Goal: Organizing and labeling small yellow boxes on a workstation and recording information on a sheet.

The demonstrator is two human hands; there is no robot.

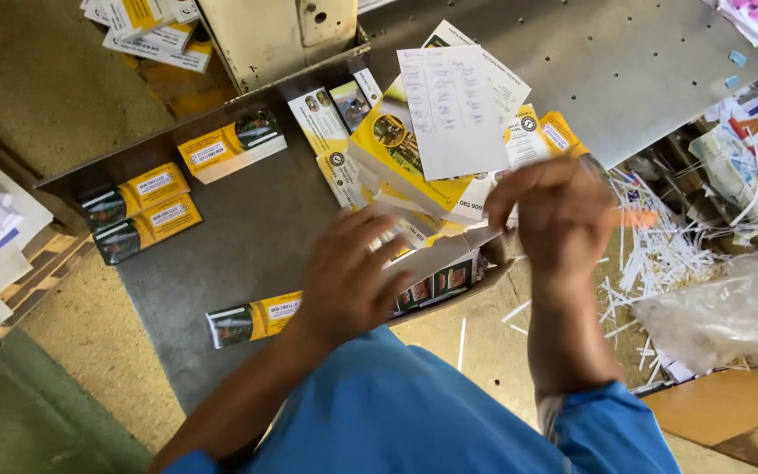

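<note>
Both hands are in at the near edge of the grey worktop (221, 254), working a messy fan of yellow printed cards (396, 149). The fan's long axis runs from the near edge up and away toward the far side, its cards splaying out at the top, and a white sheet with blue handwriting (454, 110) lies tilted over it, its top corner leaning left. The left hand (348, 276) is curled with fingers bent over the near end of the stack; motion blur makes it impossible to tell how firmly it grips. The right hand (559, 211) sits just to the right of the fan, fingers drawn together at the cards' right edge, also blurred, so the exact hold is unclear. The lower cards are hidden under both hands. Tidy bundles of the same yellow cards (146, 211) lie toward the left edge, one more bundle (252, 320) near the left wrist. White paper strips (660, 254) litter the floor off the right edge, beside a clear plastic bag (730, 316).
</note>
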